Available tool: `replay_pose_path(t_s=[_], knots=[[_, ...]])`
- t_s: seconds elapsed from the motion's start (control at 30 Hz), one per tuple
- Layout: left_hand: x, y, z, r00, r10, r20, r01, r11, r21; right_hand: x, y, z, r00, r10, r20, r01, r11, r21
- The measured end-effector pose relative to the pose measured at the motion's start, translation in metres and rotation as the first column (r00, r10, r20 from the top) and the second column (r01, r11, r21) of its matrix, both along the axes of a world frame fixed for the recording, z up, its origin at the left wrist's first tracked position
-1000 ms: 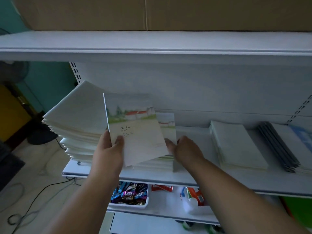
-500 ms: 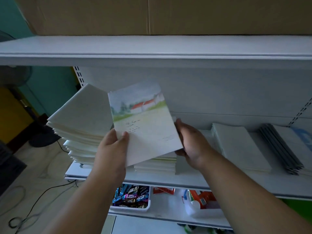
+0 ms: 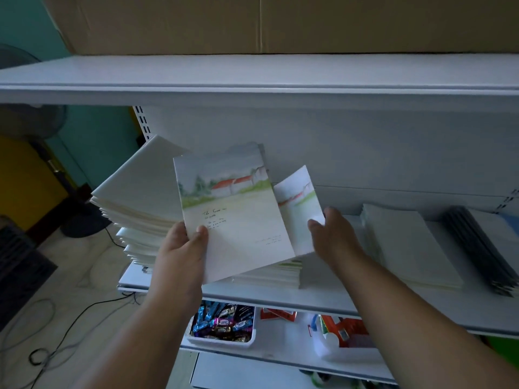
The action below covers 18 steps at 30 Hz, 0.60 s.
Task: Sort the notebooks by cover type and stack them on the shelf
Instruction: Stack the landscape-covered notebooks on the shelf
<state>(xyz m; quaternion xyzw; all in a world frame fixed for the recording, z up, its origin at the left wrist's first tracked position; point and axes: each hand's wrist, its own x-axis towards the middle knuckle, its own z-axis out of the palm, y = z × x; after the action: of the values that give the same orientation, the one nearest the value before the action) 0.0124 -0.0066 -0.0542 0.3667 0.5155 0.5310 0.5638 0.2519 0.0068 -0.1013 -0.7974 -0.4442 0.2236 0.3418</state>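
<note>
The left hand [image 3: 179,248] pinches a landscape-cover notebook [image 3: 233,214] above the shelf [image 3: 309,300]; the right hand [image 3: 334,234] grips a second one [image 3: 299,209] (same cover), over the matching stack [image 3: 269,273].

Matt paper covers with a soft watercolour print are seen on the notebook [image 3: 236,220]. Smooth white painted metal is shown by the shelf [image 3: 280,297]. Dull brown corrugated card is presented by the box [image 3: 280,23] above. Glossy foil is caught on the sweet wrappers [image 3: 222,322].
</note>
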Motion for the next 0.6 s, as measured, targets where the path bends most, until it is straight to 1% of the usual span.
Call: replay_pose_path(t_s=[0.03, 0.07, 0.1, 0.13, 0.17, 0.23, 0.33, 0.4, 0.43, 0.53, 0.6], knots=[[0.004, 0.0, 0.0, 1.0, -0.015, 0.0, 0.015, 1.0, -0.006, 0.0, -0.005, 0.005, 0.982, 0.016, -0.188, -0.001, 0.997, 0.08], [0.008, 0.0, -0.001, 1.0, -0.029, -0.005, 0.029, 1.0, -0.007, -0.003, -0.014, 0.012, 0.925, 0.071, -0.373, -0.013, 0.988, 0.155], [0.013, 0.0, -0.002, 0.999, -0.045, -0.017, 0.045, 0.999, -0.003, -0.005, -0.023, 0.017, 0.844, 0.133, -0.52, -0.022, 0.976, 0.215], [0.019, -0.002, -0.003, 0.997, -0.058, -0.042, 0.059, 0.998, 0.009, -0.008, -0.033, 0.022, 0.765, 0.187, -0.617, -0.03, 0.966, 0.255], [0.025, -0.003, -0.004, 0.994, -0.073, -0.079, 0.075, 0.997, 0.028, -0.008, -0.042, 0.024, 0.715, 0.23, -0.661, -0.042, 0.957, 0.287], [0.039, -0.005, -0.005, 0.983, -0.122, -0.138, 0.131, 0.99, 0.058, -0.007, -0.056, 0.028, 0.653, 0.27, -0.708, -0.053, 0.948, 0.312], [0.066, -0.011, -0.004, 0.97, -0.186, -0.159, 0.196, 0.979, 0.053, 0.014, -0.072, 0.026, 0.589, 0.233, -0.774, -0.031, 0.963, 0.267], [0.085, -0.021, -0.007, 0.951, -0.211, -0.225, 0.23, 0.971, 0.061, 0.034, -0.084, 0.033, 0.583, 0.157, -0.797, 0.014, 0.979, 0.203], [0.096, -0.029, -0.008, 0.93, -0.24, -0.279, 0.271, 0.959, 0.078, 0.048, -0.089, 0.037, 0.613, 0.112, -0.782, 0.056, 0.981, 0.185], [0.134, -0.058, -0.017, 0.837, -0.356, -0.415, 0.426, 0.901, 0.087, 0.091, -0.104, 0.048, 0.767, -0.009, -0.641, 0.164, 0.969, 0.182], [0.169, -0.076, -0.026, 0.765, -0.415, -0.492, 0.513, 0.855, 0.076, 0.125, -0.121, 0.048, 0.818, -0.12, -0.562, 0.247, 0.956, 0.155]])
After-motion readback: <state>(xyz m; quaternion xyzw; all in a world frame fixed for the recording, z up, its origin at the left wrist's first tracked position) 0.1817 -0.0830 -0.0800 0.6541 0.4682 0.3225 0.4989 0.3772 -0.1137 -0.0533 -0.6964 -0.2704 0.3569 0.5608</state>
